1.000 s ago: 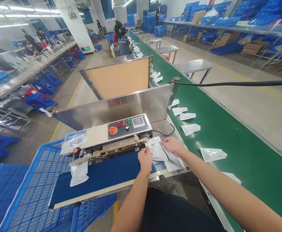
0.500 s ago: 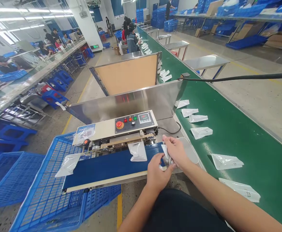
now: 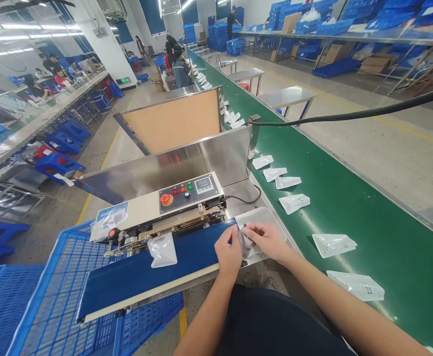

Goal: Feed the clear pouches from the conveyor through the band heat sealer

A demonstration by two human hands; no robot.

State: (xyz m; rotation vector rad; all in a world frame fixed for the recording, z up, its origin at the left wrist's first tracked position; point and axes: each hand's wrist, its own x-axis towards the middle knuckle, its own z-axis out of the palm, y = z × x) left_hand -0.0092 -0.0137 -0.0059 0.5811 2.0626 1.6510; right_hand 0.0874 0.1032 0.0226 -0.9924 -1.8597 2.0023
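My left hand (image 3: 228,251) and my right hand (image 3: 266,239) both grip a clear plastic pouch (image 3: 246,243) at the right end of the sealing machine's blue belt (image 3: 134,277). Another pouch (image 3: 162,250) rides on that belt under the sealing rail, left of my hands. The machine's control panel (image 3: 186,192) with a red button sits just behind. A steel tray (image 3: 263,217) lies under my right hand.
A blue crate (image 3: 53,301) sits below the belt's left end. Right of me runs a green conveyor (image 3: 350,207) with several pouches (image 3: 333,244). A steel guard (image 3: 171,165) stands behind the machine. People work farther along the line. A black cable (image 3: 350,116) crosses above.
The pouch on the belt has travelled left under the sealing rail. The earlier pouch at the belt's left end is gone from view. My hands hold a new pouch at the belt's right end.
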